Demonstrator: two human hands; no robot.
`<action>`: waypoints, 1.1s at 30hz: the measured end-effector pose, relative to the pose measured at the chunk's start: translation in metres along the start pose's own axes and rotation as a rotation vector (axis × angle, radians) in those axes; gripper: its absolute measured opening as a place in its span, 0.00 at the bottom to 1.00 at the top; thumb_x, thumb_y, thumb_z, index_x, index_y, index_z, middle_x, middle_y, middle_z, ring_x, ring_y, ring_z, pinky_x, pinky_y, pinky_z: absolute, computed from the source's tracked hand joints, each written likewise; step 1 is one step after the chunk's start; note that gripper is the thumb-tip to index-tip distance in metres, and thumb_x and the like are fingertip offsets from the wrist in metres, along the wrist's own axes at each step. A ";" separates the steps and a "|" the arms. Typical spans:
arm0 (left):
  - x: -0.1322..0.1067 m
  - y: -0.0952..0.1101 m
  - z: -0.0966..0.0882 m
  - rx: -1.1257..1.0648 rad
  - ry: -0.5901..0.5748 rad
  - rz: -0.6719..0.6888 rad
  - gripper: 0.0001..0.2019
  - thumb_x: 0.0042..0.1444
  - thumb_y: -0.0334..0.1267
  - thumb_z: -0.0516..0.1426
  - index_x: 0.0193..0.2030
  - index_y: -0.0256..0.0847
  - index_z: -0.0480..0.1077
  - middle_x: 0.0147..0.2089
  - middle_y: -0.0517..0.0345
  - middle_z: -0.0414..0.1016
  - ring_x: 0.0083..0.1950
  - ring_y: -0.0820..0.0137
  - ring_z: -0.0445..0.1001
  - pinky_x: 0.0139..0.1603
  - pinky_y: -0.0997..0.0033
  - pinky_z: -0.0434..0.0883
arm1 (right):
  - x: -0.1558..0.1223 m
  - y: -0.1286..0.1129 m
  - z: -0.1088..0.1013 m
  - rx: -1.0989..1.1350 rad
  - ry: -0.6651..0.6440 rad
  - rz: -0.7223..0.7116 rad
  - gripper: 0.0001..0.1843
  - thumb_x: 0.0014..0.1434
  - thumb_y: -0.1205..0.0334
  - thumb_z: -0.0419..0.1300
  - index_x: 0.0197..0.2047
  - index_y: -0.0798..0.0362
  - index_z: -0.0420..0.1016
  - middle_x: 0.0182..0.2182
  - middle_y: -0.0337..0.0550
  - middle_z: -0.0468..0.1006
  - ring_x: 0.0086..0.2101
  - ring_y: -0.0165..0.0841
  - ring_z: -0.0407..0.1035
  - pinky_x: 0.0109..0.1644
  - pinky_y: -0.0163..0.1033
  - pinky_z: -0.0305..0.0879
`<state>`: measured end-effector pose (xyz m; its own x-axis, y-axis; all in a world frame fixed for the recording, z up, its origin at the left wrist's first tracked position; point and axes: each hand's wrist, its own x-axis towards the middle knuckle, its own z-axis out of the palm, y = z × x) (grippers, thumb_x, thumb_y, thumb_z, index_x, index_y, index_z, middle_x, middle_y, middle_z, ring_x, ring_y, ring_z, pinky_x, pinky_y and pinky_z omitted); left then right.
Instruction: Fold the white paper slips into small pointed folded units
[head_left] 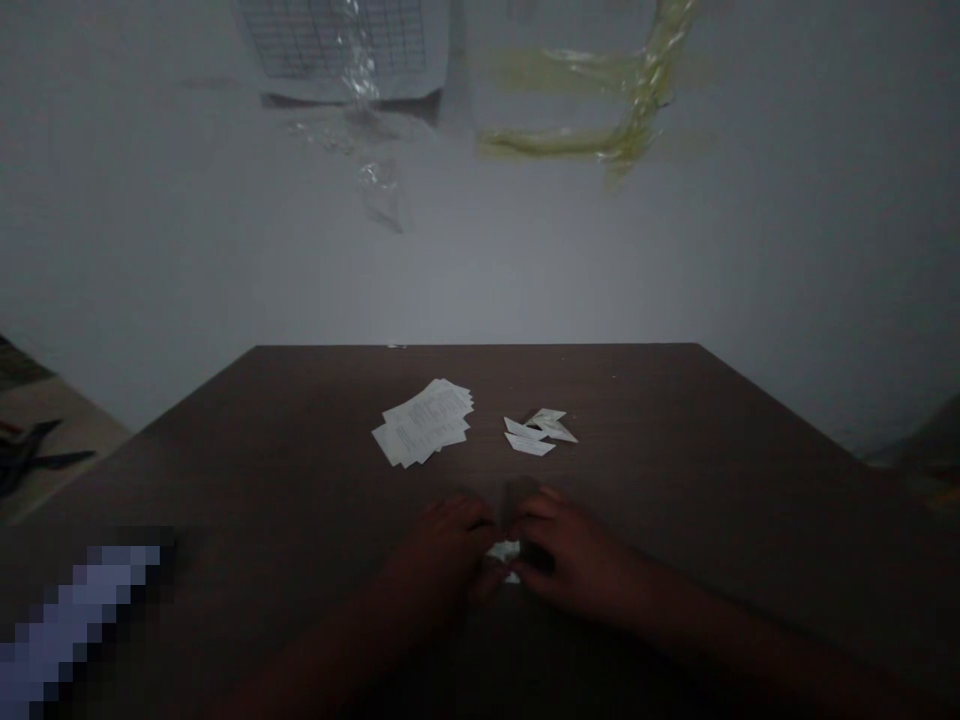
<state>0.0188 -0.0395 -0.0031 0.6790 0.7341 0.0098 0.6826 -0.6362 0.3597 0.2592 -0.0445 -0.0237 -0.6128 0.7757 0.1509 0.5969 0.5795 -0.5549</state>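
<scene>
Both the left hand [454, 545] and the right hand [577, 552] have fingers and thumb closed on a small pale piece of paper [508, 551], which sits between them at the near part of the dark brown table [690, 460]. Beyond them lie several pointed white paper pieces [529, 444], with a fanned stack of printed sheets [425, 422] to their left.

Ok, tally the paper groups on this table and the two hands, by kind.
Hands, left hand and right hand: 2
Fanned stack of printed sheets: 1
Loose cluster of angular paper pieces: 1
White paper between the hands: 1
Total: 5
Stacked sheets overlap too much to count singly.
</scene>
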 end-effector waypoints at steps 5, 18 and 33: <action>-0.003 0.000 -0.003 -0.012 -0.031 0.027 0.20 0.65 0.32 0.71 0.63 0.46 0.82 0.61 0.51 0.83 0.63 0.52 0.79 0.66 0.53 0.73 | -0.002 0.000 -0.010 0.019 -0.068 0.017 0.11 0.67 0.63 0.73 0.52 0.51 0.84 0.51 0.50 0.83 0.55 0.48 0.77 0.66 0.57 0.74; -0.003 -0.024 0.004 -0.114 0.014 0.222 0.09 0.67 0.31 0.69 0.53 0.42 0.83 0.57 0.50 0.84 0.58 0.56 0.81 0.63 0.58 0.76 | -0.006 0.014 -0.013 -0.022 -0.121 -0.115 0.10 0.73 0.62 0.71 0.56 0.52 0.84 0.53 0.52 0.85 0.56 0.49 0.77 0.66 0.57 0.74; 0.001 -0.019 -0.002 -0.204 0.039 0.061 0.08 0.68 0.27 0.62 0.47 0.41 0.83 0.52 0.51 0.82 0.55 0.59 0.81 0.57 0.63 0.76 | 0.001 0.013 0.002 0.036 0.040 -0.057 0.09 0.77 0.65 0.63 0.41 0.52 0.81 0.41 0.47 0.81 0.42 0.40 0.77 0.50 0.45 0.76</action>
<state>0.0061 -0.0258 -0.0087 0.7039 0.7066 0.0718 0.5689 -0.6214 0.5387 0.2658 -0.0368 -0.0323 -0.6237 0.7515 0.2150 0.5420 0.6140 -0.5737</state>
